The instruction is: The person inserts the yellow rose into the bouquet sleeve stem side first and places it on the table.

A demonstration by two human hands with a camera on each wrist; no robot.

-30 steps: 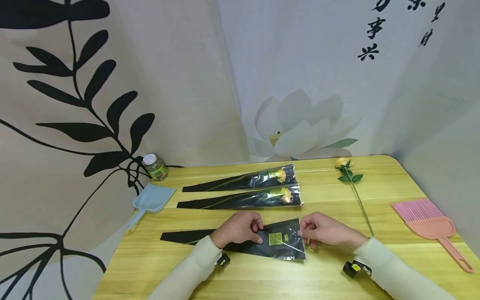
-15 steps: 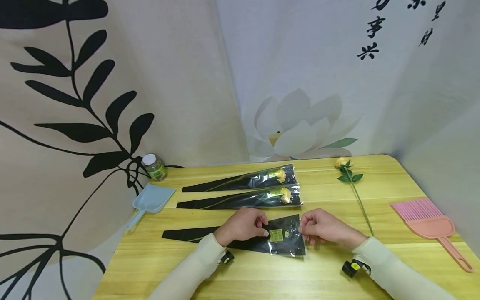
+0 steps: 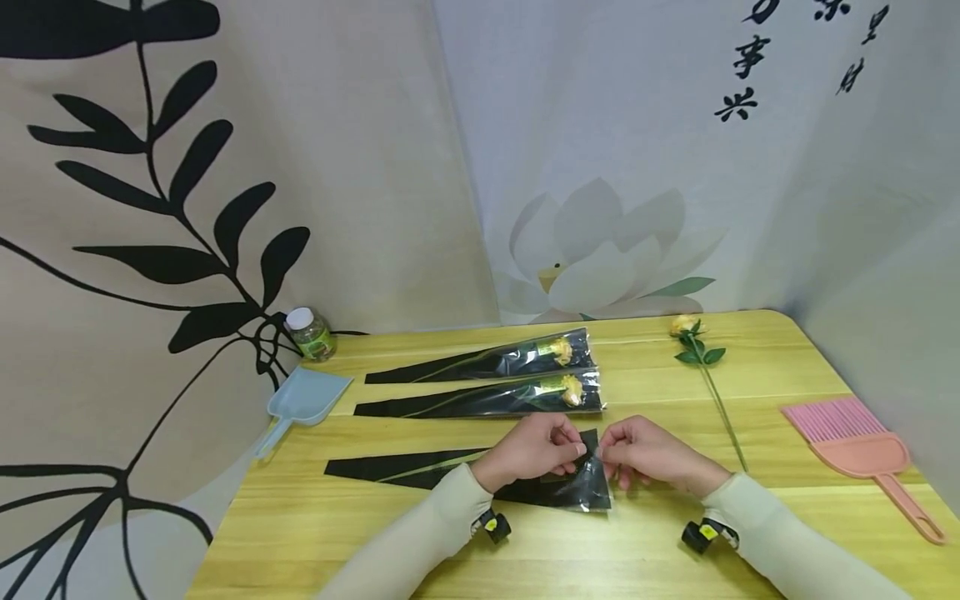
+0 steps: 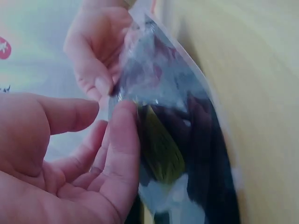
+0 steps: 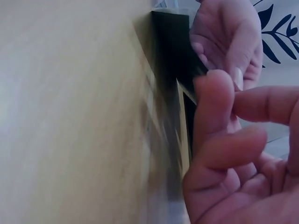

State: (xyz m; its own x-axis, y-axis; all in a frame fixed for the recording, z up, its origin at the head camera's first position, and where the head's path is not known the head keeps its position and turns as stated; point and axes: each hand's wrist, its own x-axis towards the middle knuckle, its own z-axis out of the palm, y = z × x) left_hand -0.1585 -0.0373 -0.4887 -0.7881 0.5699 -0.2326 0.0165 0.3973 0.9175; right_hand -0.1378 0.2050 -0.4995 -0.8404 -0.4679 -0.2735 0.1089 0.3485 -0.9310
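Observation:
A black tapered flower sleeve [image 3: 420, 468] with a clear front lies flat near the middle of the table, a thin green stem showing inside its narrow part. My right hand [image 3: 652, 454] pinches the corner of its wide end between thumb and forefinger. Over the wide part is my left hand [image 3: 532, 450]; in the left wrist view its fingertips [image 4: 124, 116] touch the film beside the gold label [image 4: 161, 144], with the thumb apart from them. Behind lie two sleeved yellow roses [image 3: 572, 390]. To the right is a bare yellow rose [image 3: 688, 327] with a long stem.
A blue dustpan [image 3: 307, 396] and a white-lidded jar [image 3: 311, 335] stand at the left of the wooden table [image 3: 570, 558]. A pink brush [image 3: 858, 446] lies near the right edge. A printed cloth [image 3: 375, 167] hangs behind.
My left hand has slid right along the sleeve toward its wide end, uncovering the stem and covering the label. The sleeve shifted slightly away from me. My right hand stayed at the corner.

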